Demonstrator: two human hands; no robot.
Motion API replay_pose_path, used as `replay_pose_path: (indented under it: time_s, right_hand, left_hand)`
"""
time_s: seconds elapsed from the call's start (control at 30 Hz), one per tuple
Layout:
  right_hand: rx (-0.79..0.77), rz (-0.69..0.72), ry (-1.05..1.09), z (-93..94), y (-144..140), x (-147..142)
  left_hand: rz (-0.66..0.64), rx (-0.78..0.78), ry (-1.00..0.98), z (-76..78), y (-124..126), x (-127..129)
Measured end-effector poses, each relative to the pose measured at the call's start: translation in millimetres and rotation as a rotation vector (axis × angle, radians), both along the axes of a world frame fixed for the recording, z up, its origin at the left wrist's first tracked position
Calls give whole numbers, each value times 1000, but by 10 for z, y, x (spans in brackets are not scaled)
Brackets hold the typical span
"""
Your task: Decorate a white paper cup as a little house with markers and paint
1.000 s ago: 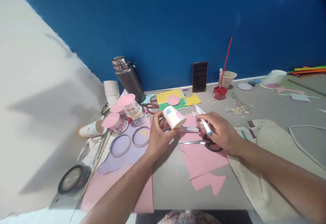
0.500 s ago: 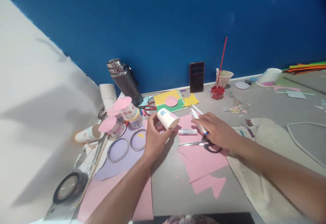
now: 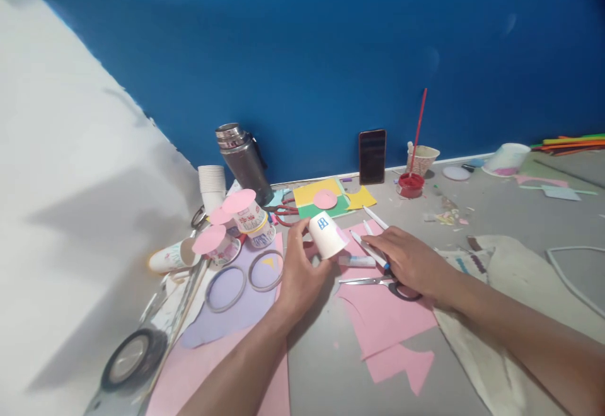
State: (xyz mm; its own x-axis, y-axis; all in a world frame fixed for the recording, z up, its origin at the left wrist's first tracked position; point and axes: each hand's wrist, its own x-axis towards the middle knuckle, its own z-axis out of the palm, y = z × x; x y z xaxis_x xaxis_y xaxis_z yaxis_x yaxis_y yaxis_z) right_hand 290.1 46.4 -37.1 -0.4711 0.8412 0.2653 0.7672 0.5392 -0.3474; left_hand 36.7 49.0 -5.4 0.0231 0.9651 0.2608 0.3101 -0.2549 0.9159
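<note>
The paper cup (image 3: 328, 234) is off the table, tipped on its side above the pink paper (image 3: 378, 306), its base with a small blue mark facing up and a pink patch on its wall. The left hand (image 3: 299, 271) has it pinched, fingers curled round the far side, thumb near the rim. It looks like the decorating step: the cup turned and held ready for marking or sticking. The next move would call for a steady cup and a pen tip brought to its wall.

The right hand (image 3: 410, 258) lies low, just right of the cup, fingers loosely closed over white pens (image 3: 369, 247) with a blue tip showing. Scissors (image 3: 378, 282) lie under that hand; a glue stick (image 3: 358, 261) sits between the hands. Further left stand pink-lidded cups (image 3: 236, 217), beside two rings (image 3: 243, 275).
</note>
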Motion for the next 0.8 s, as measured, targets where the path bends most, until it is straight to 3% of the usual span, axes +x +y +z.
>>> replay_pose_path:
  time_s: [0.3, 0.57, 0.7, 0.8]
  right_hand:
    - [117, -68, 140, 33, 25, 58]
    - [81, -140, -40, 133, -82, -125]
    - [-53, -244, -174, 223, -87, -273]
    - [-90, -301, -180, 272, -48, -310]
  left_hand:
    - [-25, 14, 51, 30, -16, -4]
    - [-24, -35, 24, 45, -17, 0]
    - [-105, -72, -53, 6, -4, -28]
    - [-247, -175, -270, 15, 12, -64]
